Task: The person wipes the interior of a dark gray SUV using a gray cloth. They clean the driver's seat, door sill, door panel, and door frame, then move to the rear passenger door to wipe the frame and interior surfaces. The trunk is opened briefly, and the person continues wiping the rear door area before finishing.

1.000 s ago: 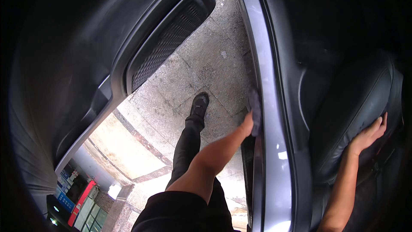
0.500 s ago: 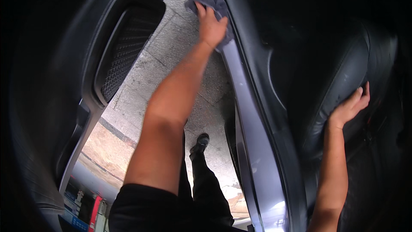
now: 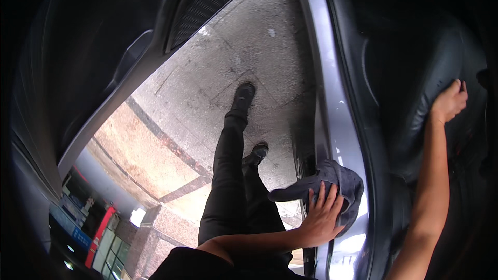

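Note:
My left hand (image 3: 322, 215) presses a dark grey cloth (image 3: 345, 187) onto the silvery door sill (image 3: 330, 83) of a car, near its lower part in view, with the fingers over the cloth. My right hand (image 3: 449, 101) is closed round the edge of a black leather seat (image 3: 436, 59) inside the car, its arm reaching in from the lower right. The seat's far side is lost in shadow.
The open door (image 3: 98, 98) with a mesh panel fills the left. Between door and sill lie grey paving (image 3: 280, 31) and my legs in dark trousers (image 3: 223, 176) and shoes (image 3: 244, 96). A red-edged cabinet or storefront (image 3: 98, 233) shows at lower left.
My left hand first went far forward along the sill with the cloth, and has since come back toward me. My right hand stays on the seat. The view has shifted.

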